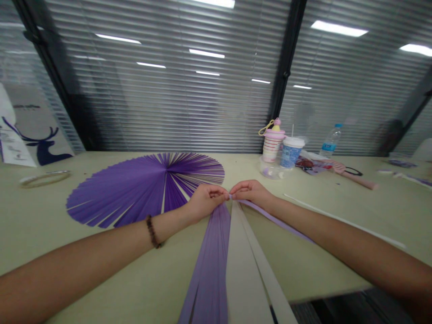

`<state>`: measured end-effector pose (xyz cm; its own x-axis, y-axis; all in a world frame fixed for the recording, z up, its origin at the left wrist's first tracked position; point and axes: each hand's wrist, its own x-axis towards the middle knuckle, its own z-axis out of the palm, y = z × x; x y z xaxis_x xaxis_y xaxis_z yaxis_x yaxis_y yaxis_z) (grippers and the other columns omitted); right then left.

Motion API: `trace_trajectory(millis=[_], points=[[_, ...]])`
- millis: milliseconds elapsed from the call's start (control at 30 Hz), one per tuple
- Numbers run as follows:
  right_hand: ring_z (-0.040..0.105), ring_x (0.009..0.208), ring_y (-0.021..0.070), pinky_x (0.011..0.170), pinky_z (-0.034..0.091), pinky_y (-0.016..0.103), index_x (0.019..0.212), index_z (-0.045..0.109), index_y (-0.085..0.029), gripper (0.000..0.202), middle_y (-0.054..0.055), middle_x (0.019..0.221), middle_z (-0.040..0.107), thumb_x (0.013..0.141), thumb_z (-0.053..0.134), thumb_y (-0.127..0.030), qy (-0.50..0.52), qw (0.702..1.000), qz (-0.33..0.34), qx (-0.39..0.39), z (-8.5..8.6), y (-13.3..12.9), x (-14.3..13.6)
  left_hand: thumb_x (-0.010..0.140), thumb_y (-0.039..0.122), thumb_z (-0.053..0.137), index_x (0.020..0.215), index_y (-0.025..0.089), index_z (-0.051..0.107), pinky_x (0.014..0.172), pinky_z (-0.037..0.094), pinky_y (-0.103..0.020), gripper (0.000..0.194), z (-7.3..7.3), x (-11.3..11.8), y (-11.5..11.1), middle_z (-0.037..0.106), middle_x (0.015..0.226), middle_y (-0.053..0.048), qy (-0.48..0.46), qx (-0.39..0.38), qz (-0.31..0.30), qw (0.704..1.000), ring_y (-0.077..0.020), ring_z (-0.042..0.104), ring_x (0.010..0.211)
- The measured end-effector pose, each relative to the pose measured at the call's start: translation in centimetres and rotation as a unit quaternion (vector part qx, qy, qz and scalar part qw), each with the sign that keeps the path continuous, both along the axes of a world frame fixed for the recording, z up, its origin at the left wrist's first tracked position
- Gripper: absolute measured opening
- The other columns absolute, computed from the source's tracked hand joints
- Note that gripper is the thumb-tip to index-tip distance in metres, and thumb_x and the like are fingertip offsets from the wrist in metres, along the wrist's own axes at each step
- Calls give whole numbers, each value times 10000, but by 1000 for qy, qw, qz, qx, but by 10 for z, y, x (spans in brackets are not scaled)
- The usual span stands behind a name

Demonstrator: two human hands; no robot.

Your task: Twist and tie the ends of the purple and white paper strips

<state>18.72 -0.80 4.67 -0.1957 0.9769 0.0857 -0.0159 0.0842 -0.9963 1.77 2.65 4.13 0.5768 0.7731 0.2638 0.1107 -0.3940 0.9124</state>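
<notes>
My left hand point(208, 200) is closed in a pinch at the top end of a bundle of light purple strips point(212, 265). Facing it, my right hand point(252, 192) pinches the end of a single light purple strip point(275, 219), which trails right under my forearm. The fingertips of both hands almost meet. Between and below them, white strips point(246, 265) run down toward the near edge beside the purple bundle. Behind my left hand a large round fan of dark purple strips point(135, 186) lies flat on the table.
On the pale table point(141, 274) stand a striped cup point(272, 146), a blue cup point(291, 153) and a water bottle point(330, 141). A thin white strip point(344, 219) lies at right, a ring point(45, 177) at left. Blinds point(168, 90) rise behind.
</notes>
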Motion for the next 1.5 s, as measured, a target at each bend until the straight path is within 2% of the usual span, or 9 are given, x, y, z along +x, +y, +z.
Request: trace_trajectory(millis=[200,433,567,733,867,1100,1500], points=[[551,577,98,588,393,219,735,632,-127,222,4,634,640,528,684,-189,-18,1000,-3,4,-3,4,2,683,250,566,687,111,605,540,393,-176,145,0,1,0,606,636,-14,5,33,12,999,-87,531,572],[533,538,89,561,386,214,685,634,-125,192,-4,601,628,519,678,-211,-67,998,-15,17,-3,9,4,663,242,588,697,118,606,546,412,-182,130,1,2,0,625,667,-25,-23,-2,41,999,-91,546,583],[491,479,64,514,364,193,670,632,-126,144,-27,553,602,538,649,-180,-62,998,-5,20,-3,10,4,650,229,608,737,125,611,577,427,-180,136,-1,1,1,642,721,-34,-54,-20,28,998,-91,566,617],[432,422,46,450,321,181,655,631,-119,116,-38,505,565,560,618,-185,-83,996,-7,27,1,8,3,636,213,625,828,142,604,526,425,-170,206,-1,1,1,645,712,-23,-71,-33,11,997,-86,567,581],[412,412,44,411,288,174,645,624,-115,112,-30,501,549,581,597,-204,-88,996,-2,31,1,7,1,628,212,634,743,131,626,550,430,-167,141,-1,1,1,640,688,-21,-58,-9,14,998,-83,565,591],[351,384,35,361,203,174,654,615,-111,112,-27,488,508,593,580,-199,-74,997,-18,16,-1,1,-2,627,229,633,742,124,639,564,451,-204,156,-3,1,1,652,678,-38,-43,-4,11,999,-110,580,595],[333,354,39,357,186,181,655,608,-117,148,-48,402,470,595,617,-252,-109,993,-32,35,-5,1,-3,628,226,627,744,119,643,587,466,-218,159,-2,0,0,658,701,-53,-23,-2,22,999,-127,597,625]])
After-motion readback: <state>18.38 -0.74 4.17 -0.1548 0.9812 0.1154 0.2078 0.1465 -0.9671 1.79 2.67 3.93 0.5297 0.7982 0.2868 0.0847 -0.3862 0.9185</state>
